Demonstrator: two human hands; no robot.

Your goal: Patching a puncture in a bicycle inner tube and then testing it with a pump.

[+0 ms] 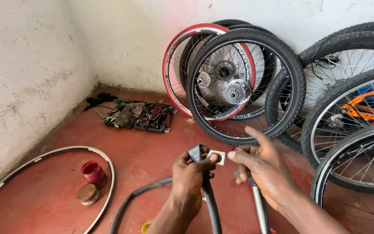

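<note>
My left hand point(191, 173) is closed around a black inner tube point(208, 195), folded over at the top so the bend sticks up above my fist; the rest of the tube runs down past my wrist and loops off across the red floor point(152, 143) to the left. My thumb presses a small pale square patch point(217, 157) against the fold. My right hand point(260, 167) sits just beside it — thumb and forefinger pinching at the patch's right edge, the other fingers loosely spread, one pointing up toward the wheels.

Below my right hand I see a slim silver pump point(259, 206), upright, though whether my fingers grip it I cannot tell.

On the floor to the left lies a bare rim point(104, 169), with a red tin point(92, 171) and its lid point(87, 193) inside its curve. Farther back sits an open tool tray point(141, 116), and several bicycle wheels point(243, 86) lean against the wall.
</note>
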